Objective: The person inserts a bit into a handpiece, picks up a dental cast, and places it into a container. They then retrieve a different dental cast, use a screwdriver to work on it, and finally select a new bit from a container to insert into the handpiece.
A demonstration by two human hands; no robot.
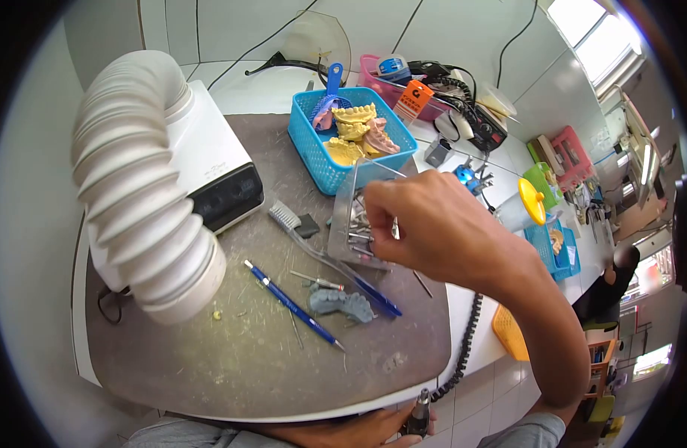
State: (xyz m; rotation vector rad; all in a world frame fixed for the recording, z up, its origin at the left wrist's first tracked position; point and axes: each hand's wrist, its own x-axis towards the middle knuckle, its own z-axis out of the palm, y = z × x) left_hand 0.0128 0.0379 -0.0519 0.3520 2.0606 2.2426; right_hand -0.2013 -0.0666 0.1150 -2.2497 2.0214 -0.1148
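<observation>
My right hand (440, 220) is over a clear plastic box (343, 224) of small metal burs, its fingers closed in a pinch. Whatever may be between the fingertips is hidden. Low at the front edge, my left hand (370, 431) grips a dark rotary handpiece (417, 417) with its metal tip pointing up. A grey dental model piece (342, 305) lies on the mat, near a blue mechanical pencil (295, 306) and a toothbrush-like brush (328, 257). A thin metal bur (317, 280) rests between them.
A white ribbed suction hose (134, 179) arches over the left side from a white unit (209, 149). Behind the box stands a blue basket (306, 153) of yellow and pink dental casts. A coiled black cord (467, 340) hangs at the right. Another person (608, 287) is far right.
</observation>
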